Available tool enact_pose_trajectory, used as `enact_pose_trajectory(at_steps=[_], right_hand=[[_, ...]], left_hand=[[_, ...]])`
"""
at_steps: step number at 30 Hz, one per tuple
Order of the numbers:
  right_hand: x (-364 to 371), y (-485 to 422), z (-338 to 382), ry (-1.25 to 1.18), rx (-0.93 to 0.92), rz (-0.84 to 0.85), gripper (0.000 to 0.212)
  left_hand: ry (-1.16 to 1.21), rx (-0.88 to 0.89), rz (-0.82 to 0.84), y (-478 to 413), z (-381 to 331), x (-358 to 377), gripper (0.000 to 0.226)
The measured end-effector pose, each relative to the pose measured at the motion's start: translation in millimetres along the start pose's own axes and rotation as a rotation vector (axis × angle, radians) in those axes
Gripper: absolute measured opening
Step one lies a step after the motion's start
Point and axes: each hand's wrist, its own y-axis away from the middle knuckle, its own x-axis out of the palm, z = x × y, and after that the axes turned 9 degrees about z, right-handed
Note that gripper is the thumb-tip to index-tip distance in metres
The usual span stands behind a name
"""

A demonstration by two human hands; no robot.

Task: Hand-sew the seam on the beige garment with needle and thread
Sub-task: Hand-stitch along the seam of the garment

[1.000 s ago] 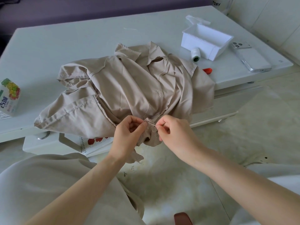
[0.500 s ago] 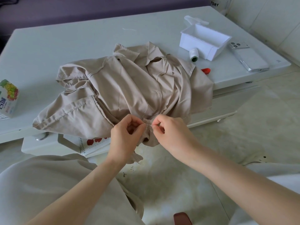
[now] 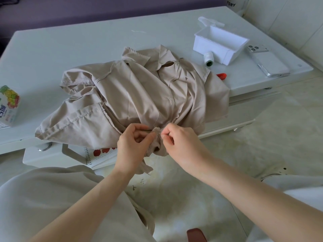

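We see the beige garment (image 3: 139,91) heaped on the white table (image 3: 70,46), its near edge hanging off the table's front. There our left hand (image 3: 133,145) grips a bunched fold between thumb and curled fingers. Our right hand (image 3: 183,142) pinches thumb and forefinger onto that same fold, just beside the left; the needle is too small for us to make out.

both forearms bare and stretched forward; left hand (image 3: 133,145) and right hand (image 3: 181,142) nearly touching, fingers curled, each pinching the garment (image 3: 139,95)
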Motion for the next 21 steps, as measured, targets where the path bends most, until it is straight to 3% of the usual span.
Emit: enact_pose_trajectory(at_steps=[7,21], right_hand=[[2,-1,0,0.015,0.006,-0.002,0.016],[3,-5,7,0.031,0.007,-0.006,0.018]], left_hand=[[-0.036,-0.063,-0.022,-2,0,0,0.006],[-0.17,0.112,-0.002,9,-4,2,0.014]])
